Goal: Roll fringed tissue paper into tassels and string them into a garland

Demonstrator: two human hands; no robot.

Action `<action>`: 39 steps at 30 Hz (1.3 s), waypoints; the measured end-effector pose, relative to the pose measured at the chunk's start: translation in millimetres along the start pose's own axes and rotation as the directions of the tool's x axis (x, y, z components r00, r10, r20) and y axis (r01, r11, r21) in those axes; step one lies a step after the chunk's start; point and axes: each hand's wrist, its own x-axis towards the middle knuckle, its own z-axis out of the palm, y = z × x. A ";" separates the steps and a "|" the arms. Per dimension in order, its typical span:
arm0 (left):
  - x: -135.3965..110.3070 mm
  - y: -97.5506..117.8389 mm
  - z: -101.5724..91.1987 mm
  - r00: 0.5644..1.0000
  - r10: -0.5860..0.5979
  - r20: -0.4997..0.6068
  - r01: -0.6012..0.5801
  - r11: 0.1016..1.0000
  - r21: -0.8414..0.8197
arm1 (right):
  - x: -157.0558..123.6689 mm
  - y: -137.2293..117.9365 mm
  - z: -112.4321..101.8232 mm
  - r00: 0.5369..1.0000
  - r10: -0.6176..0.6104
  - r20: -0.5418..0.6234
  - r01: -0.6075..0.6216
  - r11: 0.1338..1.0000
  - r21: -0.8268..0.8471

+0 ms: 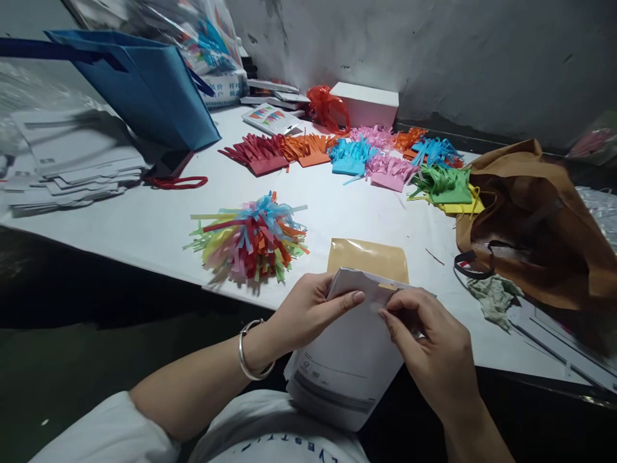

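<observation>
1. White pouch point(347, 360): held over the near edge of the tabletop point(159, 218), partly above the lap. Its long axis runs from the body toward the far edge, with the mouth pointed away and the printed base nearest the body.
2. Left hand point(308, 312): closed on the pouch's upper left corner, thumb laid across the mouth. A bangle point(240, 352) is worn at the wrist.
3. Right hand point(434, 350): the pouch's upper right edge is pinched between thumb and fingertips.
4. Kraft pouch point(369, 257): laid flat just beyond the white pouch, close to the near edge.
5. Mixed fringe bundle point(250, 238): set to the left of the kraft pouch.
6. Fringed paper pieces point(351, 157): ranged in a row along the far edge.
7. Blue bag point(144, 83): stood at the far left corner; brown bag point(535, 218): slumped at the right edge
</observation>
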 end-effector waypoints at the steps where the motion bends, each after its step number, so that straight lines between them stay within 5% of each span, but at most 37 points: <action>1: -0.4 0.1 0.3 1.000 0.005 0.011 -0.004 1.000 -0.009 | -1.0 -0.8 2.0 0.999 -0.035 -0.026 0.034 0.999 -0.038; 5: -0.8 0.6 1.2 0.999 0.042 0.033 -0.041 0.999 -0.030 | -3.3 -1.6 9.3 0.986 -0.140 -0.096 0.119 0.974 -0.194; 9: -1.1 0.9 1.6 0.998 0.057 0.031 -0.055 0.996 -0.063 | -3.1 5.9 12.6 0.949 -0.139 -0.283 0.028 0.932 -0.363; 17: -3.7 -7.1 -1.5 0.995 0.076 0.064 -0.079 0.996 0.045 | -12.1 23.4 18.5 0.935 0.210 -0.285 -0.192 0.977 0.092; 23: -2.9 -11.2 0.0 0.997 0.068 0.041 -0.062 0.990 -0.129 | -12.0 16.1 25.1 0.917 0.250 -0.312 -0.254 0.967 0.028; 26: -2.0 -15.4 -0.5 0.999 0.018 0.039 -0.008 0.971 -0.240 | -15.1 15.2 26.8 0.884 0.396 -0.247 -0.346 0.912 0.222; 30: -2.9 -18.3 -16.1 0.979 -0.100 -0.180 0.001 0.877 -0.480 | -32.8 36.1 19.4 0.907 0.392 -0.153 -0.269 0.820 0.506; 32: -5.6 -17.6 -30.8 0.929 -0.179 -0.324 -0.035 0.830 -0.556 | -42.3 53.6 15.4 0.938 0.322 -0.129 -0.261 0.900 0.349; 35: -11.9 -18.1 -51.9 0.861 -0.241 -0.449 -0.074 0.813 -0.577 | -41.6 76.1 20.9 0.985 0.146 0.092 -0.121 0.966 -0.229; 39: -17.1 -24.7 -60.2 0.836 -0.274 -0.476 -0.091 0.786 -0.611 | 1.7 89.7 50.2 0.865 0.176 0.469 0.091 0.866 -0.492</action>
